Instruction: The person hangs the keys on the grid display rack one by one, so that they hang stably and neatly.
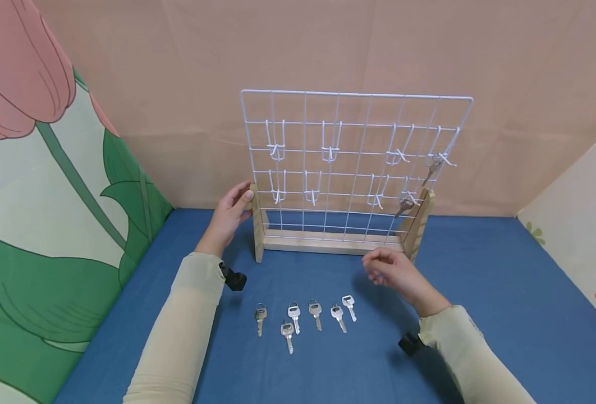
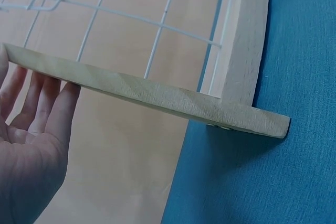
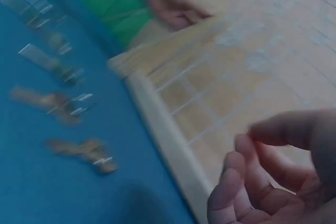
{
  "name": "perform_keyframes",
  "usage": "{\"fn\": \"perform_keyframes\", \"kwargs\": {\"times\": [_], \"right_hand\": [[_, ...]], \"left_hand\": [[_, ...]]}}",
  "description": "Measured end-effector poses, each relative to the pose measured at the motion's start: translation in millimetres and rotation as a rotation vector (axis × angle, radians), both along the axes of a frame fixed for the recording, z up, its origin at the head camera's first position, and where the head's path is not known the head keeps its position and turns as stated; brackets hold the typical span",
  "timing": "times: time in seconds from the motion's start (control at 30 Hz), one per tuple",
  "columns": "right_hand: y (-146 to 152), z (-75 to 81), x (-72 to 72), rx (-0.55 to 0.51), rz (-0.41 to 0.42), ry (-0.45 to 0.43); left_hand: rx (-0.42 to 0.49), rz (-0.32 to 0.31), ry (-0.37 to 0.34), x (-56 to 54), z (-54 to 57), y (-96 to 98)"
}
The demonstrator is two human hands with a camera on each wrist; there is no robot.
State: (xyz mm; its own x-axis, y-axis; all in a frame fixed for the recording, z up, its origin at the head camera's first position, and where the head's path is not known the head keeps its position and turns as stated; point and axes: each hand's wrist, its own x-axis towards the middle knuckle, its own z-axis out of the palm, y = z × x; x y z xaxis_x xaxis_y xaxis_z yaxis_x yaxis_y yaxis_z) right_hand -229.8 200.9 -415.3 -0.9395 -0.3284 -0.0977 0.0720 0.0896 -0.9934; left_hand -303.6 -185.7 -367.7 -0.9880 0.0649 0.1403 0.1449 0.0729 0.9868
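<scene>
A white wire grid rack [image 1: 357, 95] with several hooks [image 1: 330, 151] stands on a wooden base. My left hand [image 1: 227, 216] holds its left wooden post [image 1: 258, 230], thumb in front and fingers behind. Toward the right edge, one key [image 1: 431, 168] hangs from an upper-row hook and another key [image 1: 405, 207] from the lower row. Several loose silver keys [image 1: 315, 314], each with a ring, lie on the table before the rack. Above the table near the base's right end is my right hand [image 1: 391, 272], its fingers loosely curled with nothing visible in them.
Blue cloth covers the table [image 1: 480, 269]. Behind the rack rises a plain tan backdrop [image 1: 202, 67]. A panel with a large tulip print [image 1: 20, 185] borders the left side, and a white panel with flowers [image 1: 591, 235] the right.
</scene>
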Motion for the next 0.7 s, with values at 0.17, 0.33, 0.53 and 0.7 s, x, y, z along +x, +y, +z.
{"fn": "perform_keyframes", "kwargs": {"times": [0.17, 0.33, 0.53, 0.7], "right_hand": [[-11.2, -18.7, 6.7, 0.233, 0.135, 0.138], [-17.7, -26.9, 13.1, 0.407, 0.143, 0.238], [-22.9, -28.6, 17.3, 0.543, 0.092, 0.252], [-26.0, -27.2, 18.0, 0.616, 0.088, 0.259]], "left_hand": [[0.011, 0.000, -0.006, 1.2, 2.0, 0.4], [0.016, 0.000, -0.009, 1.4, 1.9, 1.5], [-0.002, 0.017, -0.019, 0.1, 0.0, 0.2], [-0.008, 0.022, -0.013, -1.3, -0.8, 0.5]]}}
